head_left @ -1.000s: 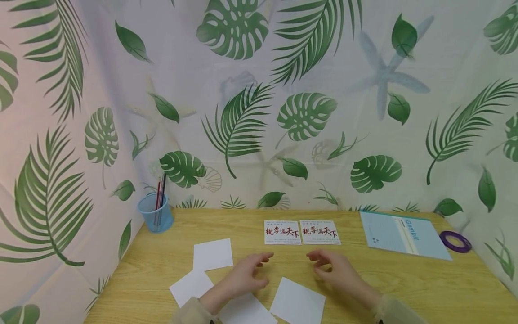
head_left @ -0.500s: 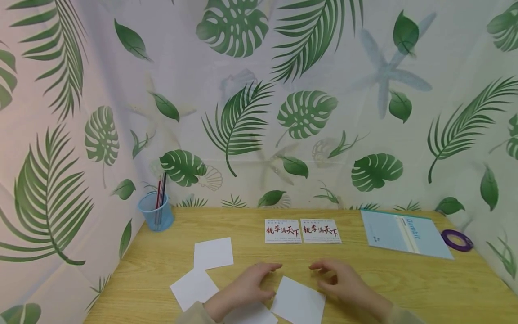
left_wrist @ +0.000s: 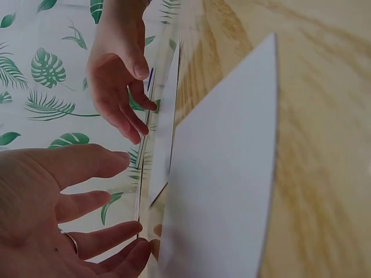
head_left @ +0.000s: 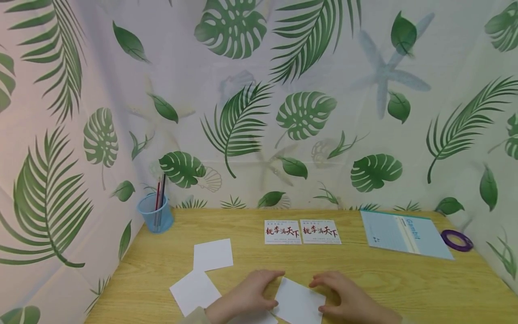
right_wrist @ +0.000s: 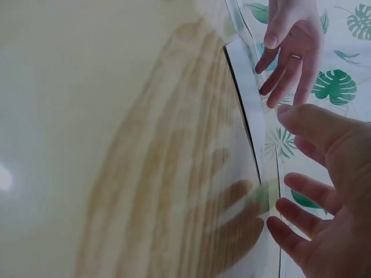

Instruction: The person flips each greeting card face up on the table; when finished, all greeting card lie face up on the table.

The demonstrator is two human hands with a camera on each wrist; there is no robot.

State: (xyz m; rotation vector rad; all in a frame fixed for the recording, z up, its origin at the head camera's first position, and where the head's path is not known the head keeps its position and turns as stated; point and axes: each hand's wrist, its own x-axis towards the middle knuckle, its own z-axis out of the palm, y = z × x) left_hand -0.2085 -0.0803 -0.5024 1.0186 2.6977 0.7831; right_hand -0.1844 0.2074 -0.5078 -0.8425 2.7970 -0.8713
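Observation:
A white square card (head_left: 298, 298) lies on the wooden table between my two hands. My left hand (head_left: 254, 293) hovers at its left edge, thumb and fingers spread and loosely bent. On the other side my right hand (head_left: 345, 297) frames the right edge in the same way, thumb close to the card's side. Whether either thumb touches it is hard to tell. Another white card (head_left: 259, 317) is partly hidden under my left hand and wrist. In the left wrist view my left hand (left_wrist: 52, 208) shows a ring, and its palm holds nothing.
Further left lie two more white cards, an upper card (head_left: 213, 254) and a lower card (head_left: 195, 291). Two cards printed with red characters (head_left: 282, 232) sit side by side behind. A blue pen cup (head_left: 155, 216), a Gambit notebook (head_left: 406, 235) and a purple ring (head_left: 456, 240) stand near the patterned cloth.
Both hands have come down and nearer to me, from above the table behind the white card to either side of it. The cards have stayed where they were.

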